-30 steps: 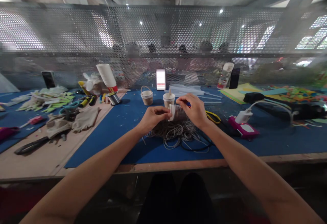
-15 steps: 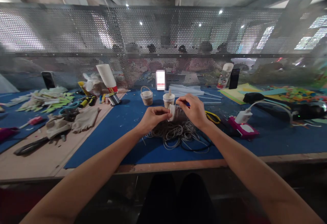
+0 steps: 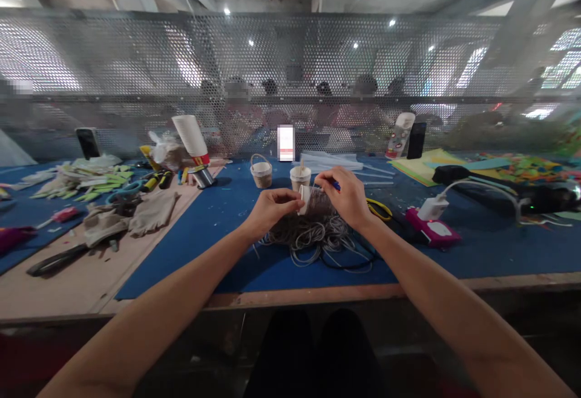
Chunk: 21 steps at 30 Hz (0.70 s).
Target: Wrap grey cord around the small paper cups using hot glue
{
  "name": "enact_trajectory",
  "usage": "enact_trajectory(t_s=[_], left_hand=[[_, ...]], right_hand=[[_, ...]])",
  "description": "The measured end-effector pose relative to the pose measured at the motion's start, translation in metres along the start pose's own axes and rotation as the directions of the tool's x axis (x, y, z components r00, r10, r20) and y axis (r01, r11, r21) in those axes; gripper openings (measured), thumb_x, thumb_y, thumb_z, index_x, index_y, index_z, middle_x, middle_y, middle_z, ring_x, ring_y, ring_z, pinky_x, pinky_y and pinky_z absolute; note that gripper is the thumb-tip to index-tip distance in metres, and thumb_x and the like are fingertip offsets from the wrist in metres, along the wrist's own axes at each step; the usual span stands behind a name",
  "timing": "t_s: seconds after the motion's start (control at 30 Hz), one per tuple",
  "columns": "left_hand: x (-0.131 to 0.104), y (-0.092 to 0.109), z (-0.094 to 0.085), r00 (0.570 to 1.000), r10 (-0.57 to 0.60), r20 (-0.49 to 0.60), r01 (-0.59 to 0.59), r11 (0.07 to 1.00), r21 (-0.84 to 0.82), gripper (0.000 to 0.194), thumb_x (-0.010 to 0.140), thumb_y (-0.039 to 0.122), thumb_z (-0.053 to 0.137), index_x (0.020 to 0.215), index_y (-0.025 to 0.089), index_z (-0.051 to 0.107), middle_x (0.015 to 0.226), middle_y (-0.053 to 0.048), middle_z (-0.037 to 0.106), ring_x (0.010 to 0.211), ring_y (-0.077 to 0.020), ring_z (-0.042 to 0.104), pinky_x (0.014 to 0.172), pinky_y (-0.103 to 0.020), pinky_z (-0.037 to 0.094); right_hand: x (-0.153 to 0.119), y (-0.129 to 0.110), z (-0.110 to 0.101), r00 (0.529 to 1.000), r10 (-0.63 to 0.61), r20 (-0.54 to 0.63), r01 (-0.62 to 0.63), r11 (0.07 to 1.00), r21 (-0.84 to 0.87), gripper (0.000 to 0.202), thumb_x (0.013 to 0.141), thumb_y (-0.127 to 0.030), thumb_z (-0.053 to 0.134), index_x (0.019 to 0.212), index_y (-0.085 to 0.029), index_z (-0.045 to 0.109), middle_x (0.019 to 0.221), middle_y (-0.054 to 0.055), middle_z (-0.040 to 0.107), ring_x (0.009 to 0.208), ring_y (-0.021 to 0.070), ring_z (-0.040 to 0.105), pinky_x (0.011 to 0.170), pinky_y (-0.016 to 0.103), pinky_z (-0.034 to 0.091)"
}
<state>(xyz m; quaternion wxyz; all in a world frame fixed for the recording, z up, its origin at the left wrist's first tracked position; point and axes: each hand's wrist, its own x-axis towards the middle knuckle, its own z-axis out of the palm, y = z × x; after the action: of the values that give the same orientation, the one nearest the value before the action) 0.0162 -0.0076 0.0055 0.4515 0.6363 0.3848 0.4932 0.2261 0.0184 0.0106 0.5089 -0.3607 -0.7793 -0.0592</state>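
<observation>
Left hand (image 3: pixel 270 211) still pinches the cup (image 3: pixel 315 202), barely shifted; right hand (image 3: pixel 347 196) stays beside it, finger grip unclear.

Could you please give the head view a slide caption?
Left hand pinches a sideways white-rimmed cup, right hand at its other end, above tangled cord.

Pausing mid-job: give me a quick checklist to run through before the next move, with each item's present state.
1. Left hand gripping the cup by its white rim: ok.
2. Right hand gripping the cup: cannot tell; contact is partly hidden.
3. Blue thing at the right hand identified: cannot tell; mostly covered.
4. Cord below the cup untangled: not ok; loose, overlapping loops.
5. Small basket behind the hands upright: ok.
</observation>
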Motion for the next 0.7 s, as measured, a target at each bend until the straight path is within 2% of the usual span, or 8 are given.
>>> enact_trajectory(t_s=[0.7], left_hand=[[0.0015,-0.0026,-0.0030,1.000,0.029,0.006,-0.029,1.000,0.011,0.021,0.070,0.033,0.081,0.082,0.016,0.077,0.077,-0.003,0.072,0.071,-0.0136,0.060,0.073,-0.028,0.046]], right_hand=[[0.0006,-0.0016,-0.0022,1.000,0.005,-0.006,-0.005,0.999,0.037,0.010,0.098,-0.031,0.055,0.093,-0.025,0.061,0.084,0.000,0.066,0.080,0.0172,0.063,0.080,0.034,0.046]])
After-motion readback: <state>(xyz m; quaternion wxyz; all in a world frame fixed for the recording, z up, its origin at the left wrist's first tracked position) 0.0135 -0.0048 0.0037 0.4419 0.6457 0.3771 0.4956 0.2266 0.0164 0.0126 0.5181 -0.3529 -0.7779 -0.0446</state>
